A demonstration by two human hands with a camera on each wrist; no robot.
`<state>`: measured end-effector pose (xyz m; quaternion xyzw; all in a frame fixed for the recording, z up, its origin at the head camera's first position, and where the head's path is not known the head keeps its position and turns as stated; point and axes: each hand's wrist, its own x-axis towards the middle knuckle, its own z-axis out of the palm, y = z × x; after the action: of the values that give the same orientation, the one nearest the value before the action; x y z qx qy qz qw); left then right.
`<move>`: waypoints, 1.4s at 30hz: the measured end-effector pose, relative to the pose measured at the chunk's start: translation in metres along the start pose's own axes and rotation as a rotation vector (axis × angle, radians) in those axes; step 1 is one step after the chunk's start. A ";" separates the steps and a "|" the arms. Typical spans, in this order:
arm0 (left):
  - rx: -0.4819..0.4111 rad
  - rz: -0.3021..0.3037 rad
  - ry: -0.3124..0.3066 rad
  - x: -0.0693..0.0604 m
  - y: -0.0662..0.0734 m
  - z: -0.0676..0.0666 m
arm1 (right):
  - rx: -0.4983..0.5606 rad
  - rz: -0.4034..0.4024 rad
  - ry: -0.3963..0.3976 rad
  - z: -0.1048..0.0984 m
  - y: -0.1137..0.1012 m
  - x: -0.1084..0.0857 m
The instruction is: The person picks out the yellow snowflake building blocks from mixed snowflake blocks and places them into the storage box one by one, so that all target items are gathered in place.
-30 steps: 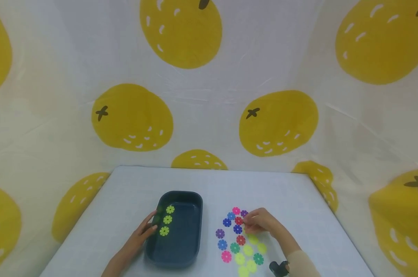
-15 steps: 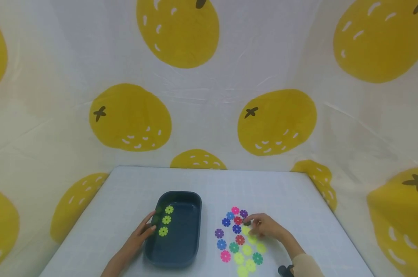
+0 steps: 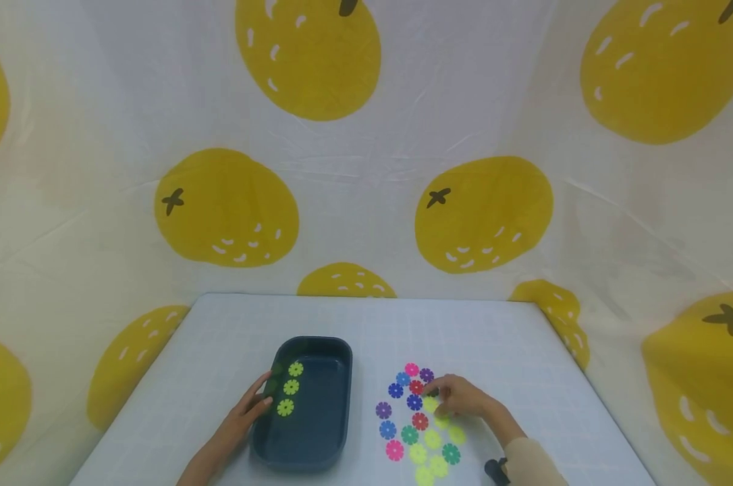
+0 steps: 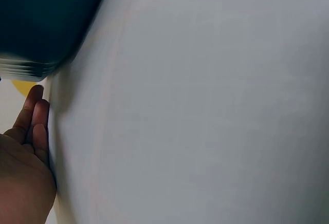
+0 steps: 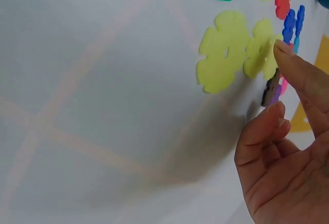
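- Your head view is softly, evenly lit and slightly muted, with faint glare on the creases of the backdrop [image 3: 354, 142].
- Near your right hand [image 3: 464, 397], the shadow on the table [image 3: 488, 337] is pale and soft-edged.
- Your left wrist view is greyer; the tray [image 4: 41, 18] looks dark, its edge blurred.
- Your right wrist view shows a broad, diffuse shadow reaching from that hand across the table.

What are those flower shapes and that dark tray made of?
The flower shapes look like thin, smooth plastic, judging by their even, mostly bright colour and clean notches. The dark tray could be moulded plastic or coated metal: its rounded corners and faint sheen suit either.
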<state>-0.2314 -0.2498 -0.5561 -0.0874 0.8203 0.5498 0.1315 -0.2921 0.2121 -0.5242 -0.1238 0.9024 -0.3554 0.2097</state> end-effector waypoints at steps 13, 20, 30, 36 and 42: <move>0.000 0.009 0.004 0.003 -0.002 0.000 | -0.050 0.040 -0.008 -0.004 -0.001 0.008; -0.007 0.028 0.002 0.002 0.000 0.001 | -0.055 0.040 -0.015 -0.005 0.006 0.009; 0.001 0.008 0.007 0.003 0.000 0.000 | -0.045 -0.014 -0.058 -0.006 0.010 0.014; -0.006 0.002 0.005 0.003 -0.001 0.000 | -0.028 -0.001 -0.055 -0.005 0.008 0.012; -0.014 -0.001 0.001 0.002 0.000 0.000 | -0.021 0.033 -0.046 -0.003 0.006 0.010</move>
<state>-0.2334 -0.2500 -0.5567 -0.0889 0.8166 0.5552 0.1307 -0.3025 0.2145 -0.5297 -0.1193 0.9030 -0.3394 0.2348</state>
